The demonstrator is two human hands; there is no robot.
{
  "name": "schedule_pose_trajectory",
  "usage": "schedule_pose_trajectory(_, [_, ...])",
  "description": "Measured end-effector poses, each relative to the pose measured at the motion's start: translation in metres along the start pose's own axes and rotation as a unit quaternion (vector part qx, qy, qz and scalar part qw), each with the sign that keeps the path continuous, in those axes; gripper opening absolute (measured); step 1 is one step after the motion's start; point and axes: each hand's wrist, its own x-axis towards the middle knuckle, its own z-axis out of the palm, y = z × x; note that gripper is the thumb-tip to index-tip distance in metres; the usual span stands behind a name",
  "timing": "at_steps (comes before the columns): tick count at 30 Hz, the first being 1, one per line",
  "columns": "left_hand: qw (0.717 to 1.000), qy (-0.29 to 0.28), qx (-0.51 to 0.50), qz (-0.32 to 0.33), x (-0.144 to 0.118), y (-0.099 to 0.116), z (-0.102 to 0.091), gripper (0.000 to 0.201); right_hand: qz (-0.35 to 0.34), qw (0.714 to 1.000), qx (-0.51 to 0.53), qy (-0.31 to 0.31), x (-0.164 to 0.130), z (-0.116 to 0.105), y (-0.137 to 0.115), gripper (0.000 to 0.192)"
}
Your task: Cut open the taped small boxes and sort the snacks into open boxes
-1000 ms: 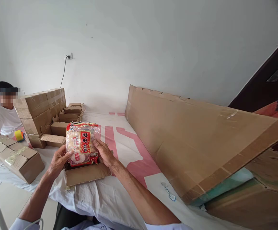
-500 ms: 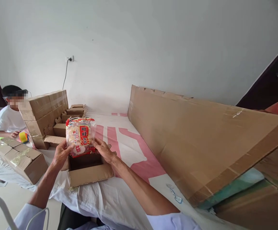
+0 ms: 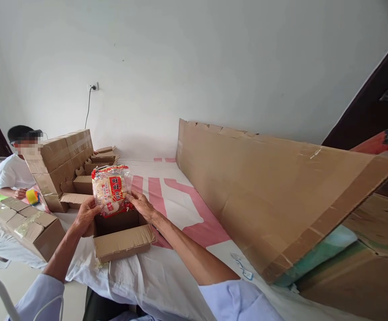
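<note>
Your left hand (image 3: pixel 86 215) cups the lower left edge of the snack packet (image 3: pixel 111 189), fingers curled round it and thumb on the front; your right hand (image 3: pixel 141 205) pinches the lower right corner the same way. Between them the packet stands upright just above the open carton (image 3: pixel 122 234), which sits on the white sheet (image 3: pixel 167 276) with its near flap folded out toward you.

The packet looks light and puffy, a thin glossy film around what seem to be rice crackers, though the print is too small to be sure. Expect it to be slippery and to crackle under pressure, and the contents to break if you squeeze the middle. Hold it by the side seams or the lower corners, as you do now, with flat fingers.

Further left a closed box (image 3: pixel 30 227) lies by a seated person (image 3: pixel 11 171); behind stands a stack of cartons (image 3: pixel 62 156). To your right a long cardboard sheet (image 3: pixel 274 191) leans along the bed.
</note>
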Motion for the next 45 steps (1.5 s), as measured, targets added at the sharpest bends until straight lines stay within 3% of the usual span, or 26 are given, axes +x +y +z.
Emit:
schedule_pose_trajectory(16, [1.0,-0.008,0.003,-0.007,0.002,-0.008,-0.006,0.056,0.002,1.0,0.021,-0.007,0.005,-0.003,0.017,0.055])
schedule_pose_trajectory(22, [1.0,-0.004,0.008,-0.013,0.003,-0.001,-0.005,0.056,-0.002,0.999,0.033,-0.021,-0.006,-0.007,0.008,0.05])
schedule_pose_trajectory(26, [1.0,-0.015,0.009,-0.008,0.008,0.005,0.004,0.058,0.043,0.995,0.068,-0.051,-0.014,-0.014,-0.005,0.054])
schedule_pose_trajectory(28, [0.999,-0.048,0.016,-0.002,0.01,0.006,0.012,0.059,0.053,0.994,0.081,-0.04,-0.014,-0.02,-0.013,0.054])
schedule_pose_trajectory(31, [0.991,-0.085,0.101,0.013,0.01,0.007,0.016,0.06,0.012,0.996,0.085,0.032,-0.008,-0.038,-0.025,0.054])
schedule_pose_trajectory(34, [0.969,-0.042,0.242,0.018,0.01,0.007,-0.004,0.05,-0.036,0.994,0.034,0.102,0.002,-0.071,-0.036,0.055])
schedule_pose_trajectory(38, [0.929,0.078,0.356,-0.068,0.02,-0.003,-0.06,0.038,-0.067,0.985,-0.085,0.136,0.012,-0.112,-0.038,0.05])
schedule_pose_trajectory(41, [0.911,0.158,0.33,-0.192,0.032,-0.023,-0.093,0.038,-0.071,0.976,-0.151,0.141,0.016,-0.124,-0.03,0.043])
schedule_pose_trajectory(45, [0.909,0.192,0.258,-0.265,0.046,-0.054,-0.102,0.053,-0.069,0.969,-0.17,0.168,0.017,-0.121,-0.013,0.042])
